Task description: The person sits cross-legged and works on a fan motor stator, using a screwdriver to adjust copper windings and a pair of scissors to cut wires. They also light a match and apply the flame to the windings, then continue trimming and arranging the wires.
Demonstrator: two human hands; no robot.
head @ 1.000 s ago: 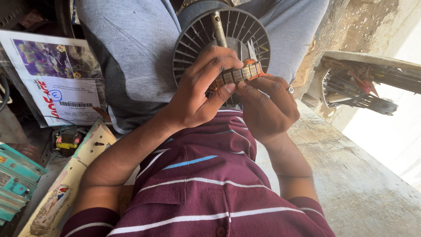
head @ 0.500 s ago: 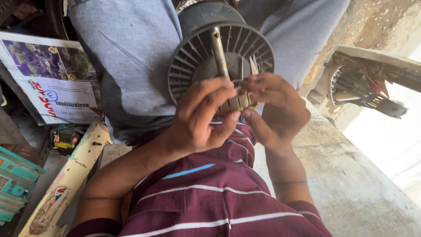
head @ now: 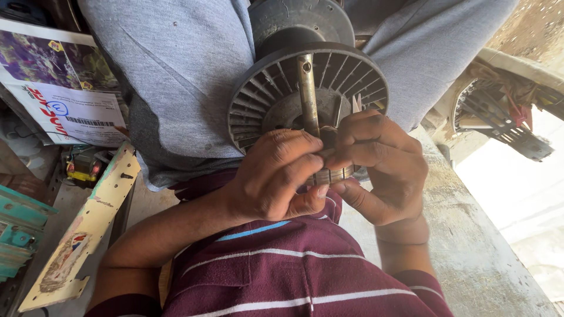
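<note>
At frame centre, our left hand and right hand pinch the commutator of a finned motor rotor, fingers pressed together.

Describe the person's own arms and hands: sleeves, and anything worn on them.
The left hand and right hand are bare, without gloves; no rings or watch are visible. Both forearms are uncovered. Short maroon sleeves with thin white stripes show at the lower edge, part of a striped polo shirt.
</note>
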